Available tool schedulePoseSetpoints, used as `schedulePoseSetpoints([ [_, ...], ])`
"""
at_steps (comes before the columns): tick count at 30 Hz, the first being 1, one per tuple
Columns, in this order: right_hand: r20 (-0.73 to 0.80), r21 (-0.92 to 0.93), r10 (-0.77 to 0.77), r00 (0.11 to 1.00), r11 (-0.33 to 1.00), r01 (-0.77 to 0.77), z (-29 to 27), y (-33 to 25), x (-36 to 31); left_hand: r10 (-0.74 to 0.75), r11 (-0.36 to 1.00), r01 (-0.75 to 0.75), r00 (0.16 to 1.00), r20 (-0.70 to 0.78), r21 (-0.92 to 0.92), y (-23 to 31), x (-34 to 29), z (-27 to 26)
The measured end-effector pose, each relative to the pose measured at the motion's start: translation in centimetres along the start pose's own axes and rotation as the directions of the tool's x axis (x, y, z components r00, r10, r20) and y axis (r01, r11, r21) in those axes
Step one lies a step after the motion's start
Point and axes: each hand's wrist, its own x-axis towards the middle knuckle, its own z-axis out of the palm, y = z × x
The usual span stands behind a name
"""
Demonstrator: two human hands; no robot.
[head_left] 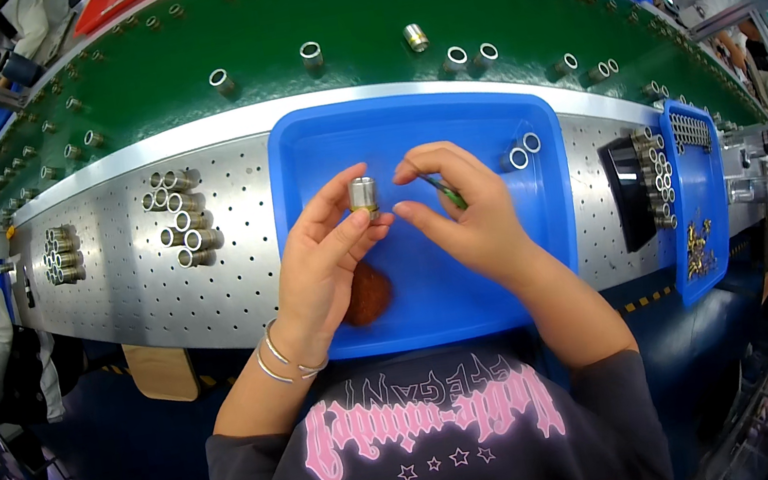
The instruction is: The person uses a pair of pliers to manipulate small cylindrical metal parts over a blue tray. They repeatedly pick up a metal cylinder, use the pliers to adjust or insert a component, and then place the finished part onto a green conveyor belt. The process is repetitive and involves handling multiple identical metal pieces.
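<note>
Upright between the thumb and fingers of my left hand is a short silver metal sleeve with a yellowish band low down. My right hand is closed round a slim tool with a green handle; its exact kind is hard to make out. The thumb and forefinger of that hand are beside the sleeve, a small gap away. Both hands are over a blue tray. A round reddish-brown pad lies in it, partly behind my left wrist. Two metal rings stand at the tray's right.
A green conveyor belt carrying scattered metal sleeves runs beyond the tray. More sleeves are grouped on the perforated metal table at left. To the right are a black stand and another blue tray holding small brass parts. Other people work around the belt.
</note>
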Motion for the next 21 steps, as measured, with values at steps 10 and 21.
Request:
schedulePoseSetpoints([
  [10, 0.209, 0.163, 0.313, 0.927, 0.923, -0.348, -1.0, 0.5, -0.6, -0.034, 0.998, 0.035, 0.999, 0.016, -0.058, -0.7, 0.4, 1.1],
  [21, 0.034, 0.048, 0.148, 0.988, 0.987, -0.15, -0.7, 1.0, -0.7, -0.058, 0.997, 0.059, 0.998, 0.028, -0.05, -1.1, 0.6, 0.5],
])
